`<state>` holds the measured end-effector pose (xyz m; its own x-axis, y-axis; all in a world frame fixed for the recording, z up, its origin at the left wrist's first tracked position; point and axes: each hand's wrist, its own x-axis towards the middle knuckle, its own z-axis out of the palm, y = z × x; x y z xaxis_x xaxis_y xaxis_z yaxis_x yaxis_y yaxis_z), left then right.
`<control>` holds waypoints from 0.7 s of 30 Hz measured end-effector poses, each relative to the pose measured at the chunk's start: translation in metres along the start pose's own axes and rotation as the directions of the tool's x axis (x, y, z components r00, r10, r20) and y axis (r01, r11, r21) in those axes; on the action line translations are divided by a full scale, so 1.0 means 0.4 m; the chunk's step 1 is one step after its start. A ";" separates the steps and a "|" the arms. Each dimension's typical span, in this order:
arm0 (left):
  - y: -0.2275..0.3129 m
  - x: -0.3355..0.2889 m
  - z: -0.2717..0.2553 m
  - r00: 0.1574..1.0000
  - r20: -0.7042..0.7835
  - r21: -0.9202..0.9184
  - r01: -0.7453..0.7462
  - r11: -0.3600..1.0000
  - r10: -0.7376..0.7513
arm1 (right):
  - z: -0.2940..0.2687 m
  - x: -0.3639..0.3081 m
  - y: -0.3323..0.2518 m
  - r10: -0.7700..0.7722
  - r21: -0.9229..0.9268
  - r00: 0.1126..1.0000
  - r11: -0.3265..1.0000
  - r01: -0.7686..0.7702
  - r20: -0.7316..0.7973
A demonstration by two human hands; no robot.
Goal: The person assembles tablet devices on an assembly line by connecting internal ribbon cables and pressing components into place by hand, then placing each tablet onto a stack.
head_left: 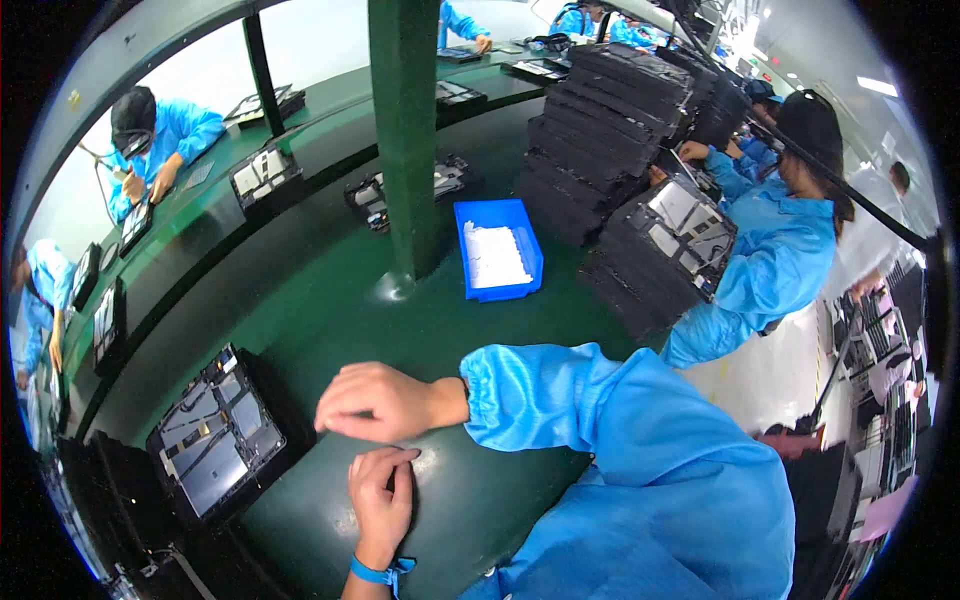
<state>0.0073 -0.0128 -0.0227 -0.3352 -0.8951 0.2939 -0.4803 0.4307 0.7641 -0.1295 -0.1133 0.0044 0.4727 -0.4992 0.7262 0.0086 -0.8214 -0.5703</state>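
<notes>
My right hand hovers above the green table, its blue sleeve reaching in from the right. Its fingers bend toward the thumb in a pinch; anything between the tips is too small to make out. Just below it is my left hand, a blue band around the wrist. The left fingers curve to the right with the thumb held apart, and nothing shows in them. Nearest to both hands on the left lies an opened tablet-like device in a black tray, its flat silver parts and dark cables exposed.
A blue bin with white pieces stands beyond my hands, right of a green post. Black trays are stacked at the back right. One co-worker is close on the right; another sits across a conveyor-like track holding devices.
</notes>
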 end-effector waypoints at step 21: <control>-0.027 -0.014 -0.008 0.998 -0.046 -0.026 -0.039 0.999 0.038 | -0.310 0.359 0.673 0.679 -0.905 0.621 -0.163 -0.392 -0.391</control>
<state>0.0171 -0.0127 -0.0308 -0.3155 -0.8823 0.3492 -0.4455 0.4626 0.7665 -0.1687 -0.4404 0.0028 -0.0457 -0.9759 0.2136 -0.9845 0.0802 0.1557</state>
